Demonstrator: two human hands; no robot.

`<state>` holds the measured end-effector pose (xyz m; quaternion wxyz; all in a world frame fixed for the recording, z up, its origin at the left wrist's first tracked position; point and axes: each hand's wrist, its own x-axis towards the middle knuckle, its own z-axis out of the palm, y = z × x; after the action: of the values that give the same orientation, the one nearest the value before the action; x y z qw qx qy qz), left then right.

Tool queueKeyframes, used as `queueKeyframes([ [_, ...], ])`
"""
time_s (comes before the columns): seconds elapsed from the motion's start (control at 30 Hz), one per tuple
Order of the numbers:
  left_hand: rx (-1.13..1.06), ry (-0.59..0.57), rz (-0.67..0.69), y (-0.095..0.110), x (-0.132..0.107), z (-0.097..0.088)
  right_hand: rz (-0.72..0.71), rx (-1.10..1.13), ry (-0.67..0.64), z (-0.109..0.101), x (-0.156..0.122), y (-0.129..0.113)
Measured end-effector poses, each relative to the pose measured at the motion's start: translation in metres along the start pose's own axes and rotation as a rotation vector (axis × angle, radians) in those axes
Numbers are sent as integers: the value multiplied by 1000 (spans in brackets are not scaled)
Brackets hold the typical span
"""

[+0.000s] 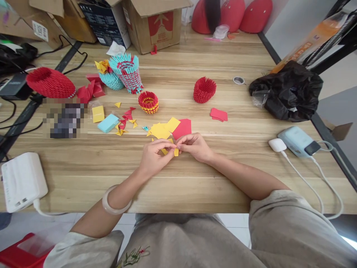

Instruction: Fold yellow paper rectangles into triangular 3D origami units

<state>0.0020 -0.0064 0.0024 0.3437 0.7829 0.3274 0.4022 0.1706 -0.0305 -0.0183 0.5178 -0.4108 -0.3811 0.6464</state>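
Note:
Between my two hands is a small piece of yellow paper (176, 152), pinched at its top by the fingertips. My left hand (154, 156) has thumb and fingers closed on it from the left. My right hand (195, 147) pinches its upper right edge. Just beyond the hands lie loose yellow paper slips (160, 131) and a red paper sheet (182, 128). Folded yellow and red paper triangles (128, 114) are scattered to the left, near a blue paper stack (108, 123) and a yellow paper stack (98, 114). The folds in the held piece are too small to make out.
Behind stand a red-and-yellow paper bowl (148, 102), a blue-and-red paper vase (131, 74) and a red paper bowl (204, 90). Red slips (219, 114) lie right of centre. A black plastic bag (287, 91) and a power bank (297, 141) with cables are far right; cardboard boxes (156, 26) line the back.

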Motion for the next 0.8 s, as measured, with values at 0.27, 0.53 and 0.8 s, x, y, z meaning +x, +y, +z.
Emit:
queueKeyframes([
  [0.27, -26, -24, 4, 2, 3, -3, 4, 9, 25, 0, 0, 1],
  [0.53, -73, -51, -32, 2, 6, -8, -16, 87, 8, -2, 0, 5],
  [0.8, -197, 48, -153, 1, 6, -5, -54, 95, -30, -5, 0, 9],
])
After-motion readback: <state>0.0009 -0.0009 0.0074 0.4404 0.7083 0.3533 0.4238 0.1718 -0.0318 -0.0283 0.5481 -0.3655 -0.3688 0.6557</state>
